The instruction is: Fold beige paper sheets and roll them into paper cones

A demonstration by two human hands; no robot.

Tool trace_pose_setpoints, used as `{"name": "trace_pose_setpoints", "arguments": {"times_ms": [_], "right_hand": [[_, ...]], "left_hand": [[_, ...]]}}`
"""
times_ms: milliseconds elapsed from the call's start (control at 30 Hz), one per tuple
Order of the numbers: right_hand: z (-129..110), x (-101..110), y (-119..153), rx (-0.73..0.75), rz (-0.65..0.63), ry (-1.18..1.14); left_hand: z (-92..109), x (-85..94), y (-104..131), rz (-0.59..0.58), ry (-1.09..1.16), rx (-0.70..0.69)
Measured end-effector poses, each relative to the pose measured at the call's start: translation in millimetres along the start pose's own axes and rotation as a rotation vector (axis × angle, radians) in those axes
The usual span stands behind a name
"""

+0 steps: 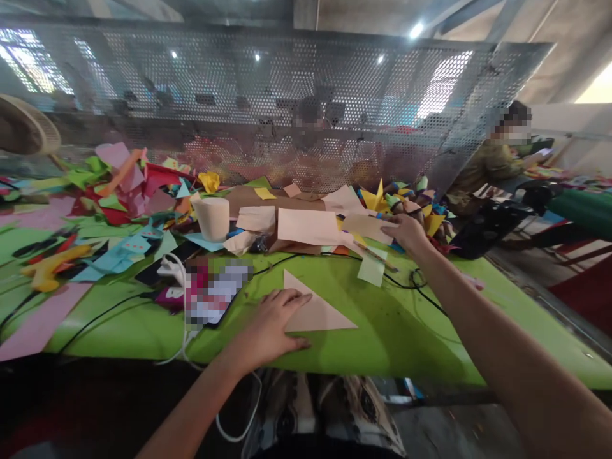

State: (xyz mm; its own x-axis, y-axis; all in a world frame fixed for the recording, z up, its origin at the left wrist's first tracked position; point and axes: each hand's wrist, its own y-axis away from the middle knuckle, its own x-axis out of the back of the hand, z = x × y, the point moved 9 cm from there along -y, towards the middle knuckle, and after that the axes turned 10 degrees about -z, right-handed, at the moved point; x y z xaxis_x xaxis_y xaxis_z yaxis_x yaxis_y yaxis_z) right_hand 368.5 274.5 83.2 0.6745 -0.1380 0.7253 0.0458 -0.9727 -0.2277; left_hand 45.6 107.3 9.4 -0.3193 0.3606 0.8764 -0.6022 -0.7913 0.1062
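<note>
My left hand (pixel 277 322) lies on the green tabletop with its fingers apart. Its fingertips rest on the left part of a pale peach paper triangle (pixel 318 309), lying flat. Farther off to the right, my right hand (pixel 408 234) is stretched out over the papers at the back of the table. Its fingers point left and touch, or hover just over, the right end of a tan paper piece (pixel 366 226); no grip on it shows. A small blue thing is close to those fingertips, too blurred to name. Left of the tan piece lies a peach paper sheet (pixel 307 226).
A pale cup (pixel 213 220), a phone (pixel 222 290) with white cables and a yellow glue gun (pixel 55 268) are at the left. Coloured paper scraps (pixel 119 185) heap behind them. A black cable (pixel 415 287) crosses the right. Perforated metal panels stand behind; a person (pixel 497 153) sits far right.
</note>
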Motion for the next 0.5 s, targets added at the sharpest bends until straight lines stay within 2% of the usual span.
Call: {"name": "trace_pose_setpoints", "arguments": {"times_ms": [100,167,233,300,333,400,500], "right_hand": [[-2,16,7,-0.051,0.126,0.129],[-18,6,23,-0.015,0.105,0.169],[-43,-22,50,0.072,-0.033,0.158],[-76,-71,89,0.256,-0.368,0.114],[-92,-90,112,0.335,-0.472,0.114],[-114,-114,149,0.453,-0.527,0.202],[-127,-127,181,0.555,-0.424,0.381]], "left_hand": [[2,0.6,1,0.025,-0.058,-0.018],[5,2.3,1,0.046,-0.103,-0.03],[10,4.9,1,0.063,-0.144,-0.049],[16,7.5,0,0.073,-0.177,-0.066],[19,8.7,-1,0.08,-0.194,-0.071],[23,10.0,-2,0.098,-0.228,-0.08],[27,9.6,-1,0.141,-0.266,-0.094]]}}
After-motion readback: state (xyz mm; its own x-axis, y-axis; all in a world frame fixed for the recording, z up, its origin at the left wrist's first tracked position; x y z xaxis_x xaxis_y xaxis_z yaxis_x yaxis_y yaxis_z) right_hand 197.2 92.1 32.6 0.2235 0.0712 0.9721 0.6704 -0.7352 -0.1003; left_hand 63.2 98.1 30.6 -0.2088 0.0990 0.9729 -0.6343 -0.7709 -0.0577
